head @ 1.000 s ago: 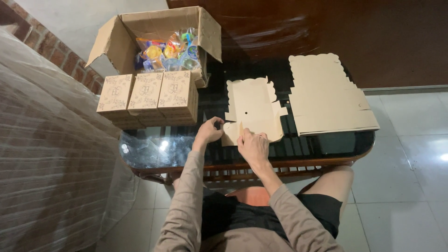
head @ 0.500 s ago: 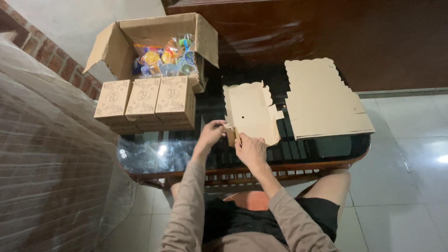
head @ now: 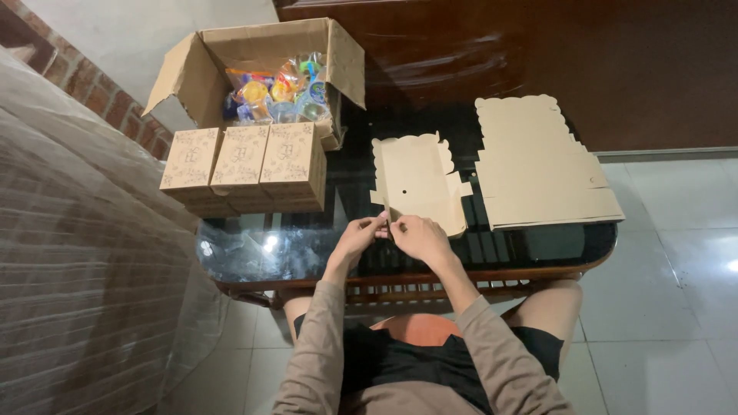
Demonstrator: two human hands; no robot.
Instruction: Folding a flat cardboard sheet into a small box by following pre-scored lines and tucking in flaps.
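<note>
Head view: both hands worked one flat cardboard blank [head: 415, 180].
Left hand [head: 360, 238] and right hand [head: 419, 237] pinched its near edge on the glass table [head: 538, 246].

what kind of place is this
Probably a home used for packing small gift boxes: a glass-topped table on a tiled floor, flat box blanks, and an open carton of wrapped items.

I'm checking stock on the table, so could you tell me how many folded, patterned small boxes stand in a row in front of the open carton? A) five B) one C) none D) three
D: three patterned boxes stand side by side before the open carton.
</note>
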